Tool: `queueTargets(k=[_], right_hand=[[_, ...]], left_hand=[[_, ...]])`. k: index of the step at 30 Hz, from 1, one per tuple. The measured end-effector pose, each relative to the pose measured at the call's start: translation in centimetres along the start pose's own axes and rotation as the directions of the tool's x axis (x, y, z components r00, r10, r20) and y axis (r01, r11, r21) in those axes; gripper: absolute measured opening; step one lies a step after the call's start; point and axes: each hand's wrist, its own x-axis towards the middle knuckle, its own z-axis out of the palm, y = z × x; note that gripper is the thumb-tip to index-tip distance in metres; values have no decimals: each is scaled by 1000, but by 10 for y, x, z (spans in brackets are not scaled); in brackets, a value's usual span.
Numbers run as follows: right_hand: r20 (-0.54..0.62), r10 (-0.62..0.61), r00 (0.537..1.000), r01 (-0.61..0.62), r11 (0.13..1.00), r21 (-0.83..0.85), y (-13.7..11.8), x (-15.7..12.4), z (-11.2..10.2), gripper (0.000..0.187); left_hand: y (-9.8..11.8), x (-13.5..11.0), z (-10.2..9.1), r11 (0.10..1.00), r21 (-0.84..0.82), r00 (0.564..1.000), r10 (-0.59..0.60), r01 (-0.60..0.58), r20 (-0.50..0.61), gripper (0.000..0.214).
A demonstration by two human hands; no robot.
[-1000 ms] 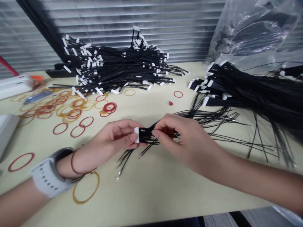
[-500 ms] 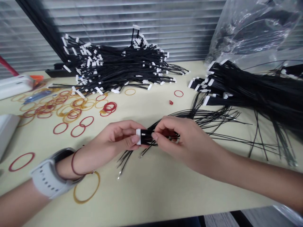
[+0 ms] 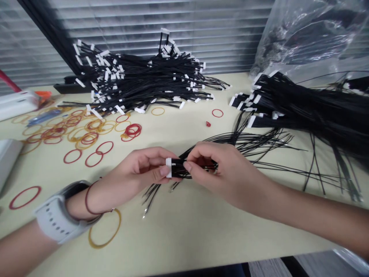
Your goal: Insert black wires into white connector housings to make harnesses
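My left hand (image 3: 138,171) pinches a small bundle of thin black cables (image 3: 178,168) at its white connector end. My right hand (image 3: 221,169) is closed on the same bundle just to the right, thumb and fingers wrapped round the wires. A red band seems to sit under those fingers, though it is mostly hidden. The bundle's loose ends trail down to the table (image 3: 184,231) below my hands. On my left wrist are a white watch (image 3: 57,217) and a red rubber band (image 3: 89,198).
A big heap of bundled black cables (image 3: 138,80) lies at the back. Loose cables (image 3: 311,111) spread at the right under a clear plastic bag (image 3: 311,34). Red and yellow rubber bands (image 3: 77,132) litter the left. A white box (image 3: 8,157) sits at the left edge.
Both hands stay almost still on the bundle; my right fingers have shifted slightly along it, and the view has dipped a little.
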Motion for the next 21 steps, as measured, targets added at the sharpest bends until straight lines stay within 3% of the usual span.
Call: queueTargets(k=[10, 21], right_hand=[[51, -2, 999, 2, 1000, 7, -2, 0, -4, 12], [33, 29, 999, -29, 1000, -1, -2, 1, -2, 11]], left_hand=[[-1, 0, -1, 1000, -26, 1000, -5, 5, -6, 11], [-1, 2, -1, 1000, -2, 1000, 1, -1, 0, 10]])
